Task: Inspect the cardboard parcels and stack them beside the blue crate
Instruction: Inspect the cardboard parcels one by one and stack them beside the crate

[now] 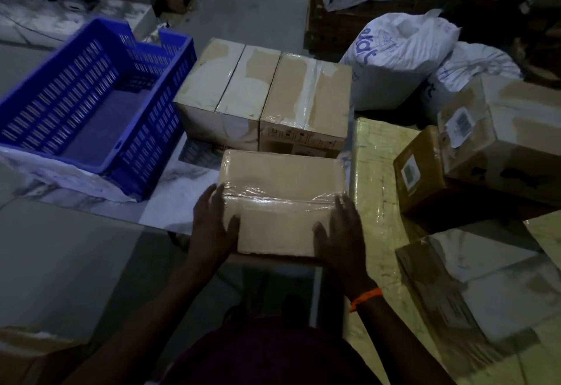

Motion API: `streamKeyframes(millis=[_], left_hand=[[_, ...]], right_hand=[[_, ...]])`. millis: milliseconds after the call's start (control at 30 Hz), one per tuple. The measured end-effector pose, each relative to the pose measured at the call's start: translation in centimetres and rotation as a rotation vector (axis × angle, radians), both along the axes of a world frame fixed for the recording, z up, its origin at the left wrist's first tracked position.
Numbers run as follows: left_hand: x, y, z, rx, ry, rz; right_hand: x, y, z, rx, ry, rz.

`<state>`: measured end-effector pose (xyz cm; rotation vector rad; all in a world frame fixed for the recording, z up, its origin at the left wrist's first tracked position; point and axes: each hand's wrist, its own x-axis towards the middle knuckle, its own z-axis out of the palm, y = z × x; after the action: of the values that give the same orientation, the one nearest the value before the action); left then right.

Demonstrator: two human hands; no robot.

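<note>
at lower centre, the left hand [212, 226] and right hand [340, 229] grasp a tape-wrapped brown cardboard parcel [282, 199], fingers clamping its sides, probably for steady placing by the taped cardboard boxes [261, 93] beside the blue slotted plastic crate [151, 129].

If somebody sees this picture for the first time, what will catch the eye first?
The blue crate at the left stands out first, the only bright colour in a dim scene. Next comes the cardboard parcel in the centre, gripped at its sides by the left hand and the right hand, with the taped parcels just behind it, beside the crate.
</note>
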<state>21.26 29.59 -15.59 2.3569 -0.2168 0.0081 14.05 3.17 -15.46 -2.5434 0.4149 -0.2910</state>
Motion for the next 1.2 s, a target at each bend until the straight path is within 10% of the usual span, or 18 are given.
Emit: streamKeyframes(millis=[233, 1200], left_hand=[[4.3, -5.6, -0.2, 0.538, 0.035, -0.360], [-3.6, -0.1, -0.5, 0.461, -0.032, -0.546]], right_hand=[[6.8, 2.2, -1.2, -0.193, 0.271, 0.241], [-2.7, 1.5, -0.7, -0.204, 0.290, 0.441]])
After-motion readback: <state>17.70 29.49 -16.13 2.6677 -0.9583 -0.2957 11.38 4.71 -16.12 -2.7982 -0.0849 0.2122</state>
